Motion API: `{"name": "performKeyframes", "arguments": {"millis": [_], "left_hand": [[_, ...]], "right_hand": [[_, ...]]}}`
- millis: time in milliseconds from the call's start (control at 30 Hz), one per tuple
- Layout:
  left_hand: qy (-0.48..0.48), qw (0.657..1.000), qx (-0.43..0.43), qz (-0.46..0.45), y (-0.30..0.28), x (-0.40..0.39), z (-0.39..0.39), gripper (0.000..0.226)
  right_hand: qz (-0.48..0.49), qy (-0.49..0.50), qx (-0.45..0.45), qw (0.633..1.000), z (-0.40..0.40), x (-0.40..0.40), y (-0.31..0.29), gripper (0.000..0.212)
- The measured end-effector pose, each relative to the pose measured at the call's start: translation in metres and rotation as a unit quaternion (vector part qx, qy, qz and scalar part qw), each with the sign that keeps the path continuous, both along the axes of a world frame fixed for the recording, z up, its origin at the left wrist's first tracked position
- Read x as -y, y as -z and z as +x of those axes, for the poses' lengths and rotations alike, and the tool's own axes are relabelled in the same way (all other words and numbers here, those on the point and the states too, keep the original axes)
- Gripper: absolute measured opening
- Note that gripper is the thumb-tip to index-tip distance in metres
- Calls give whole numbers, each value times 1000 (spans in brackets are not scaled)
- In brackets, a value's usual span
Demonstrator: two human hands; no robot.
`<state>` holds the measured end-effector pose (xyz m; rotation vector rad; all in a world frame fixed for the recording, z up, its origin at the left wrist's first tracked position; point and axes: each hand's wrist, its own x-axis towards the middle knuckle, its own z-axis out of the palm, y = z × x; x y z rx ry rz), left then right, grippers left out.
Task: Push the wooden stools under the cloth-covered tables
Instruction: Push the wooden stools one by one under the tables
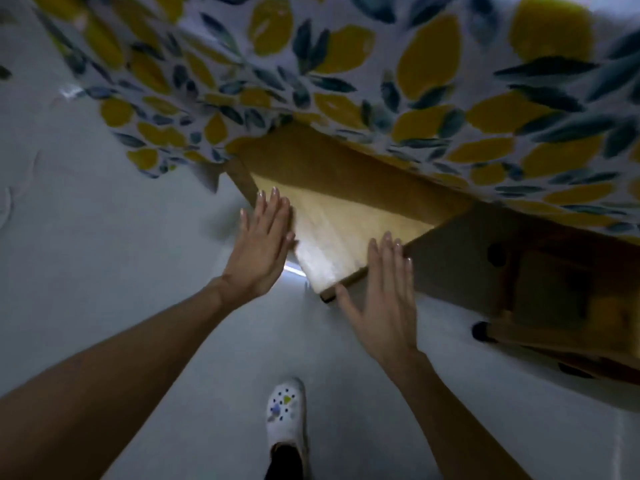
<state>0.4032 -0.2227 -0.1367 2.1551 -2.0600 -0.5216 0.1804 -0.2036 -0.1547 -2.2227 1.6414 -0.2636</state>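
A light wooden stool (pixel 343 230) sits partly under the table, its far half shaded by the hanging cloth. The tablecloth (pixel 381 81) is white with yellow lemons and blue-green leaves and fills the top of the view. My left hand (pixel 265 249) lies flat with fingers spread against the stool's left edge. My right hand (pixel 382 292) is flat and open against the stool's near right edge. Neither hand grips anything.
A second wooden stool (pixel 540 292) with dark foot caps stands at the right, mostly under the cloth's edge. The floor (pixel 104 254) is pale grey. My foot in a white clog (pixel 286 414) stands at the bottom centre.
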Motion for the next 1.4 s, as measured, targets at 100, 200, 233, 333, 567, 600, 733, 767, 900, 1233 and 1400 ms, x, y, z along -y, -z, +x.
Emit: {"name": "performKeyframes", "arguments": {"millis": [100,200,233,333,567,600,733,767,900,1233,1400], "left_hand": [[22,1000,19,8,6,29,33,65],[66,996,54,3,16,61,47,64],[91,994,63,-7,20,70,47,65],[140,988,58,-24,33,83,48,58],[111,991,47,-62,39,72,44,57],[106,991,46,-64,38,69,41,57],[50,997,34,-55,43,37,26,59],[29,997,32,-57,44,26,18,59],[-76,995,26,-52,44,-23,-18,57],[-176,981,80,7,34,-114,-27,64],[-130,987,97,5,40,-88,-4,67]], "right_hand": [[-15,-14,-23,1000,67,23,6,85],[-23,19,-54,998,98,38,20,87],[-29,30,-71,997,101,40,23,88],[-45,24,-121,991,102,39,28,91],[-61,0,-144,988,97,34,26,88],[-59,-8,-146,988,94,33,25,88],[-42,-58,-149,986,74,22,22,87],[-38,-75,-148,985,67,18,21,87],[-27,-169,-172,970,28,2,14,87],[-24,-213,-193,957,4,-37,14,87],[-34,-208,-200,957,19,-15,16,88]]}}
